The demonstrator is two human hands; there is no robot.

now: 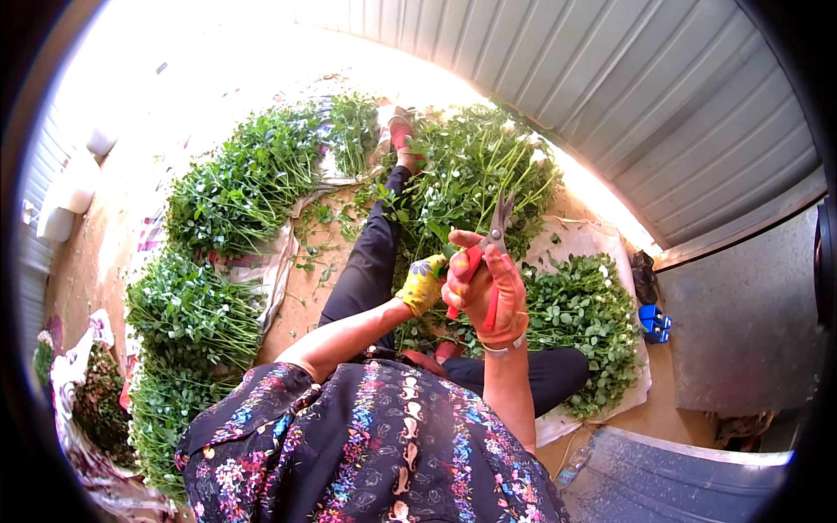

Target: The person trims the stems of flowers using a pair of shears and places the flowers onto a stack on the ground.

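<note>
My right hand [487,287], in an orange glove, grips red-handled pruning shears [498,229]. Their metal blades point away from me, over a loose heap of leafy cut stems [484,163] with several pale blooms. Close beside it on the left is my left hand [424,284], in a yellow flower-patterned glove. Its fingers are curled at the near edge of the heap, and whether they hold a stem is hidden. My outstretched leg [363,261] lies along the left side of the heap; my other leg [556,379] is bent under my right forearm.
Leafy bundles [235,176] line the left on cloth. Another stack [582,327] rests on a white sheet [637,392] at right. Beyond it are a small blue pack [654,323], a metal panel [739,327] and a plastic bottle [574,467]. Corrugated metal wall [588,78] rises upper right.
</note>
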